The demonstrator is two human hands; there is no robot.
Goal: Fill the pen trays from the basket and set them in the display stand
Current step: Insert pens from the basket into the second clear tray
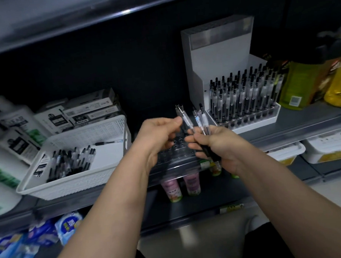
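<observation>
Where the grey shelf (308,118) runs, white basket (69,187) left, display stand (211,52) right

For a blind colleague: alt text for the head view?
Left hand pinches one pen, right hand grips a bunch, over a clear tray on a shelf. White basket of pens at left, stocked display stand at right.

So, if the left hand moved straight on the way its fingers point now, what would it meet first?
Probably the bundle of pens held in the right hand; the left hand, pinching one pen, points right toward it. Depth is unclear.
</observation>
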